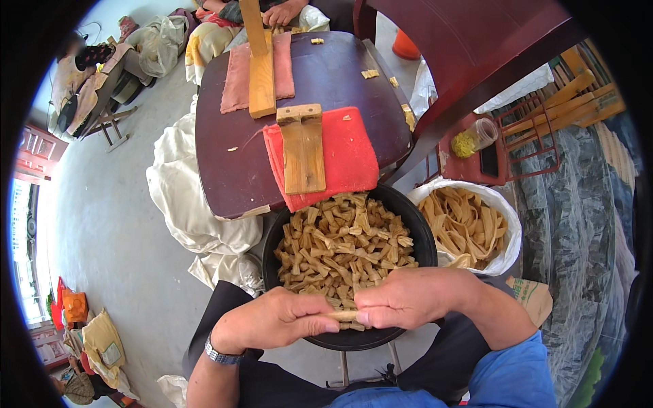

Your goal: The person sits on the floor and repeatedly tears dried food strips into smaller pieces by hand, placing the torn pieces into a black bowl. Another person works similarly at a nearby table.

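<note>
Between my two hands, a short rolled strip of tan tofu skin (345, 315) is stretched over the near part of a black basin (428, 238). My left hand (282, 317), with a metal watch on its wrist, pinches one end. The other end is in the closed fingers of my right hand (407, 299). Many small knots of tofu skin (347, 248) fill the basin. At its right stands a white sack (511, 228) holding long, flat, loose tofu skin strips (464, 221).
Beyond the basin is a dark red chair seat (326, 64). On it, wooden blocks (304, 156) rest on red cloth (354, 153) and pink cloth (235, 78). Another person's hand (284, 12) works behind it. A clear jar (486, 132) lies at right; white cloth (187, 183) hangs at left.
</note>
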`<state>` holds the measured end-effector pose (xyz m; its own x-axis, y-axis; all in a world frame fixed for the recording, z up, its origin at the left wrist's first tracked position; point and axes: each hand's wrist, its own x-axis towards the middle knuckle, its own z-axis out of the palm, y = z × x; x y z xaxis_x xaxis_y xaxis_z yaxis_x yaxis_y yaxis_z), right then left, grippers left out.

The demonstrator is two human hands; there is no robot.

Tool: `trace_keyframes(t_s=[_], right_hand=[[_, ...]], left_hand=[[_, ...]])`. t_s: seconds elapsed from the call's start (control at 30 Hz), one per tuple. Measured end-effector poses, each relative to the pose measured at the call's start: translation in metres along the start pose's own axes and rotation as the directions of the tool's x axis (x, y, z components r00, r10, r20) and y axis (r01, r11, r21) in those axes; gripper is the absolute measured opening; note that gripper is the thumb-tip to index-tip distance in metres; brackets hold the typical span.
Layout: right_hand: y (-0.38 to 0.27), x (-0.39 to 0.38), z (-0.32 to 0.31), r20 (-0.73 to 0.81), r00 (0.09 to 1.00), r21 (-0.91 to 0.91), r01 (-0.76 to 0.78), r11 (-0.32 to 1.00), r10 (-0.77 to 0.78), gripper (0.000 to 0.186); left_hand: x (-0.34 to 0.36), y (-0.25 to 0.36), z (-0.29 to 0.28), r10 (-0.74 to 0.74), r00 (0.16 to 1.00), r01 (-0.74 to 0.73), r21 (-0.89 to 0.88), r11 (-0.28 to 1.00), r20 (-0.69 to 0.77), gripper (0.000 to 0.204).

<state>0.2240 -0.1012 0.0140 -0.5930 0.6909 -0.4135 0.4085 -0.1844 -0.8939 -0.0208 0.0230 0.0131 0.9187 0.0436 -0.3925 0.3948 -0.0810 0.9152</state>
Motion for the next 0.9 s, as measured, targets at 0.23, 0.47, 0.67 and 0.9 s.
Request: trace_keyframes(t_s=[0.23,0.47,0.67,0.9], right_hand=[[0.006,0.016,-0.046,-0.602,0.798,-0.051,-0.030,0.998,-0.007,0.029],[0.020,0.051,-0.083,-0.845,0.498,-0.268,-0.081,0.960,-0.194,0.030],[0.030,0.077,-0.086,-0.867,0.483,-0.311,-0.327,0.892,-0.125,0.044],[0.029,0.065,-0.070,-0.821,0.569,-0.281,-0.335,0.899,-0.045,0.045]], left_hand=[[0.030,0.009,-0.030,-0.011,0.805,-0.022,-0.048,0.999,-0.594,0.024],[0.072,0.017,-0.067,0.050,0.567,-0.215,-0.090,0.972,-0.822,0.025],[0.090,-0.002,-0.077,0.040,0.502,-0.035,0.026,0.999,-0.864,0.021],[0.065,-0.002,-0.057,0.005,0.514,0.265,0.164,0.950,-0.858,0.031]])
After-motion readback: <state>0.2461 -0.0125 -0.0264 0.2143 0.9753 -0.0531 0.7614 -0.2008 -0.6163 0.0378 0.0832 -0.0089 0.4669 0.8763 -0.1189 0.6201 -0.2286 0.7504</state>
